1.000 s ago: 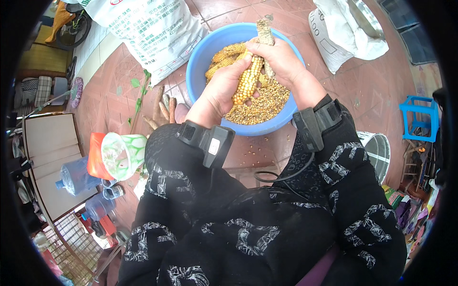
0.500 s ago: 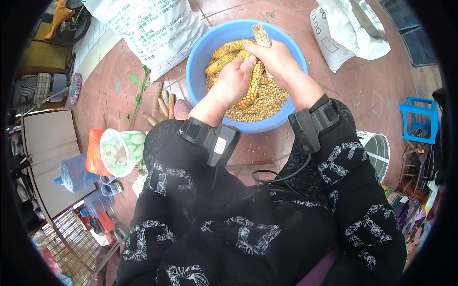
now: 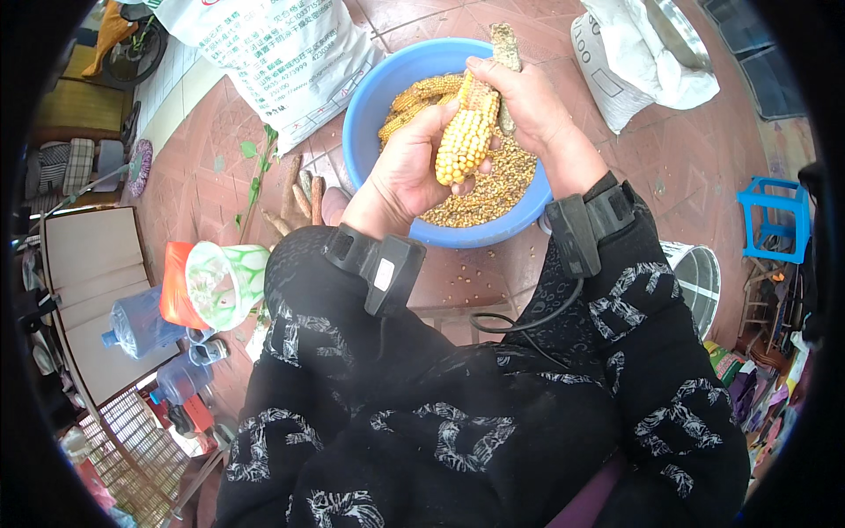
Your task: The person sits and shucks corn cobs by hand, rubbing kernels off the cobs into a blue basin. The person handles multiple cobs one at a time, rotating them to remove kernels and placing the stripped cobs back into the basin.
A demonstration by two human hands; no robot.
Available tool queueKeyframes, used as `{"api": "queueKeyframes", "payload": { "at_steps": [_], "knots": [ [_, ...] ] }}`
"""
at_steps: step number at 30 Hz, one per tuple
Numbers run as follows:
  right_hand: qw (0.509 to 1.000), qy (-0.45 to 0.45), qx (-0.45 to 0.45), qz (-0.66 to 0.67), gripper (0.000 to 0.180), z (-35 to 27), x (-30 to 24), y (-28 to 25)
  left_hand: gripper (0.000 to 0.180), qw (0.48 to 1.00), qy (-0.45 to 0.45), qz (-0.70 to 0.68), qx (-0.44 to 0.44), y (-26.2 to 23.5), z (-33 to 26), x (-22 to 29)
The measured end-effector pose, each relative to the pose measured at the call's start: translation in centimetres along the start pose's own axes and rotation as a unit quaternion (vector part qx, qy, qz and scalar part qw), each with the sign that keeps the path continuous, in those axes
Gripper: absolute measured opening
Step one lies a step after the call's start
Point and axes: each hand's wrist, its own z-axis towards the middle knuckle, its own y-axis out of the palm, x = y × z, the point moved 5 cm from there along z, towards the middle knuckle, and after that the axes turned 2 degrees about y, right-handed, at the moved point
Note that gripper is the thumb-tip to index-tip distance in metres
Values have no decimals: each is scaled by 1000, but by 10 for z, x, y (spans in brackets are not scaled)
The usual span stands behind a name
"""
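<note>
My left hand (image 3: pixel 407 158) is wrapped round a yellow ear of corn (image 3: pixel 466 141), its thick end tilted toward me. Near its far end some kernels are gone. My right hand (image 3: pixel 534 104) grips a bare corn cob (image 3: pixel 505 46), which sticks out above and below the fingers. The right thumb and forefinger rest by the far end of the ear. Both hands are over a blue basin (image 3: pixel 359 110). Inside it, loose kernels (image 3: pixel 493 195) cover the bottom, and more ears of corn (image 3: pixel 431 86) lie at its far left.
White woven sacks stand far left (image 3: pixel 290 66) and far right (image 3: pixel 616 75). Bare cobs (image 3: pixel 317 201) and a green leafy stem (image 3: pixel 255 189) lie left of the basin. A green-white bucket (image 3: pixel 231 282) is at left, a metal bucket (image 3: pixel 695 286) and blue stool (image 3: pixel 775 220) at right.
My hands have drawn apart a little, and the left has turned the ear of corn up into fuller view. The right hand has shifted slightly right with the cob.
</note>
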Motion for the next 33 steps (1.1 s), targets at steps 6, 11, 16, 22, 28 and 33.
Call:
{"api": "queueKeyframes", "payload": {
  "at_steps": [6,11,16,22,28,33],
  "knots": [
    [998,-46,21,-38,25,3,4,4,37,997,-13,54,52,-7,3,-4],
    [997,-51,48,-9,24,1,3,3,41,999,3,19,33,-1,0,-1],
    [996,-53,54,-39,25,4,3,0,39,996,-1,47,80,-1,-5,-1],
    [989,-78,78,-96,29,6,6,-3,36,991,22,93,94,-4,-1,-1],
    [986,-41,79,-142,29,3,8,-4,33,978,38,157,136,-3,-2,-1],
    [982,-50,75,-164,28,1,5,-1,35,974,34,168,147,-5,-1,-3]
  ]
}}
